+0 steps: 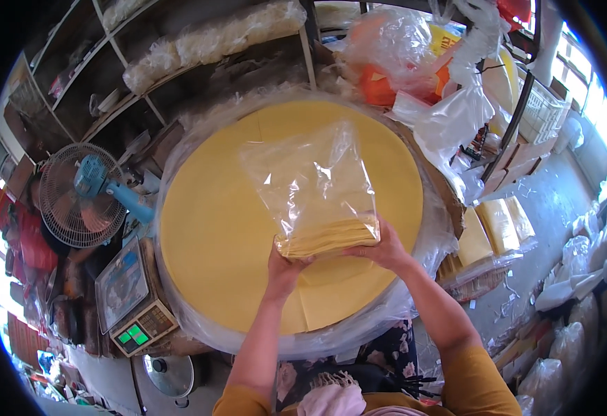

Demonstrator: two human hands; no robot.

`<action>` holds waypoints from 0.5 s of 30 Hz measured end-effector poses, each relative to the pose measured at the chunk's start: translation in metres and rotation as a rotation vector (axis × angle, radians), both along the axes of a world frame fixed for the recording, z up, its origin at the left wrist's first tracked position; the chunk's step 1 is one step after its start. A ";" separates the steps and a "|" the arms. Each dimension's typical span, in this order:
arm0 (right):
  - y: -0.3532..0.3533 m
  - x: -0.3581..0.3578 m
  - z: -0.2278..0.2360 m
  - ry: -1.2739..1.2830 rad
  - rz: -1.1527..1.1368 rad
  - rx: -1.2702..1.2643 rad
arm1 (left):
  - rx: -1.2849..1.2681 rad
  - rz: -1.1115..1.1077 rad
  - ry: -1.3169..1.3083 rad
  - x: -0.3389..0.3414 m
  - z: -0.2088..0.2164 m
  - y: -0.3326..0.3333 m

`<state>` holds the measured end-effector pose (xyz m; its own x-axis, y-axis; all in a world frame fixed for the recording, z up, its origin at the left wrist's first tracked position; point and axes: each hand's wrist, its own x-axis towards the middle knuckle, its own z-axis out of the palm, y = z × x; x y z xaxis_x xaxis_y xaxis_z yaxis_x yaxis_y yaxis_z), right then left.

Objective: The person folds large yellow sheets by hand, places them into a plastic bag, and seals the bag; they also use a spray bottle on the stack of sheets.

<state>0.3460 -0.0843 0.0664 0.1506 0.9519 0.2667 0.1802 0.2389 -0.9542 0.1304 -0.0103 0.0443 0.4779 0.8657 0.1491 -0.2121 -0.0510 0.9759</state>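
Round yellow sheet stack [220,229]; cluttered shelves [178,62]

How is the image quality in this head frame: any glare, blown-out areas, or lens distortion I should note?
Head view: strong fisheye bending, with a black rim at the corners and the shelves curving. Daylight blows out the far right edge and lower left. Glare streaks the clear plastic bag that holds the stack of yellow sheets, gripped by the left hand and right hand. The centre is sharp and evenly lit.
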 end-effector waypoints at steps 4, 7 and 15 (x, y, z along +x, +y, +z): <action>-0.002 0.003 0.000 0.050 0.020 -0.050 | -0.076 -0.058 0.027 -0.001 -0.007 0.004; -0.012 0.006 0.013 0.041 0.007 -0.053 | 0.111 0.047 0.117 0.004 0.018 -0.009; -0.001 -0.003 -0.006 0.084 -0.019 0.168 | 0.102 0.226 -0.248 0.018 0.004 -0.007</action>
<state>0.3435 -0.0850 0.0609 0.1961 0.8917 0.4079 0.1079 0.3938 -0.9128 0.1480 -0.0176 0.0488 0.2144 0.9203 0.3273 -0.4140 -0.2179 0.8838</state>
